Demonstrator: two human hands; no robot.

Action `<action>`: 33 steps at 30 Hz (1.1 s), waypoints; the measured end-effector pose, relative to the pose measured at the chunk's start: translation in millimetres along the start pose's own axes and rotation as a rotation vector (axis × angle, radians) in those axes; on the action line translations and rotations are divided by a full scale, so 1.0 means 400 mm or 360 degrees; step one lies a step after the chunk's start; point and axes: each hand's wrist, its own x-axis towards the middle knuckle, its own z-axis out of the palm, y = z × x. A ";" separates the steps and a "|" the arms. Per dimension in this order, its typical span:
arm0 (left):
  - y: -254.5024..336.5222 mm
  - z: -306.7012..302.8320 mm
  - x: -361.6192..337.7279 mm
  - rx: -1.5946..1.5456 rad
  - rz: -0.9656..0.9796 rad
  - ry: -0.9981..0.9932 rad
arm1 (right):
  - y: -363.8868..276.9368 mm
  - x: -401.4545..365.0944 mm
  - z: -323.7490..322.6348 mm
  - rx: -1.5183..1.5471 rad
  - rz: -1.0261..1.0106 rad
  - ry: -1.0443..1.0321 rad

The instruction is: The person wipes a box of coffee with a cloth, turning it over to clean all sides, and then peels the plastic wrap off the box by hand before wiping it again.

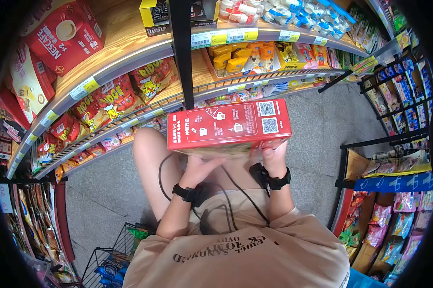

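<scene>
A red coffee box is held up in front of my body, its side with printed pictures and two square codes facing me. My left hand supports it from below at the left, thumb along the lower face and the other fingers hidden under the box. At the right end, my right hand grips the lower edge with its thumb pressed on the box. Both wrists wear black bands with cables. A similar red Nescafé box stands on the upper shelf at the left.
Curved wooden shelves run ahead of me, with red snack bags and yellow packets. A black post rises in front. A wire basket with blue packs sits at lower left. Racks of sweets line the right.
</scene>
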 end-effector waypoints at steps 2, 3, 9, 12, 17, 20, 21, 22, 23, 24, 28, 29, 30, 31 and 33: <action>0.006 0.003 -0.001 0.0003 0.0018 0.0006 | -0.003 0.000 0.002 0.0015 -0.0001 0.0004; 0.007 0.004 -0.001 0.0005 0.0027 0.0010 | -0.003 0.000 0.002 0.0015 -0.0002 0.0007; 0.002 0.001 0.000 -0.0001 0.0036 -0.0025 | 0.002 0.000 0.000 0.0000 -0.0007 0.0030; 0.006 0.000 -0.002 0.0064 0.0062 -0.0020 | 0.009 -0.003 0.005 -0.0025 -0.0123 0.0123; -0.028 -0.013 -0.005 0.0129 0.0164 -0.0131 | 0.048 -0.031 -0.020 -0.0539 -0.0496 0.0424; -0.030 -0.031 0.039 -0.0415 0.0298 -0.0153 | -0.064 -0.007 -0.025 -0.1083 -0.0993 0.0273; -0.062 -0.038 0.046 -0.0660 0.0180 -0.0025 | -0.089 0.002 -0.030 -0.1090 -0.1078 0.0218; -0.052 -0.031 0.051 -0.0638 0.0219 0.0080 | -0.114 0.011 -0.036 -0.1123 -0.1142 0.0184; -0.036 -0.025 0.055 -0.0612 0.0263 0.0181 | -0.134 0.019 -0.046 -0.1214 -0.1176 0.0128; -0.016 -0.019 0.057 -0.0583 0.0311 0.0284 | -0.152 0.028 -0.059 -0.1301 -0.1212 0.0073; 0.049 0.005 0.031 0.0171 0.0702 0.0276 | -0.181 0.037 -0.089 -0.1622 -0.1102 -0.0201; 0.051 -0.001 0.029 0.0374 0.0741 0.0248 | -0.186 0.038 -0.088 -0.1695 -0.1044 -0.0269; 0.053 -0.012 0.027 0.0576 0.0777 0.0218 | -0.169 0.036 -0.084 -0.1727 -0.1020 -0.0286; 0.054 -0.018 0.026 0.0778 0.0811 0.0185 | -0.156 0.037 -0.078 -0.1753 -0.1003 -0.0295; 0.049 -0.016 0.026 0.0625 0.0701 0.0167 | -0.139 0.039 -0.069 -0.1802 -0.0965 -0.0316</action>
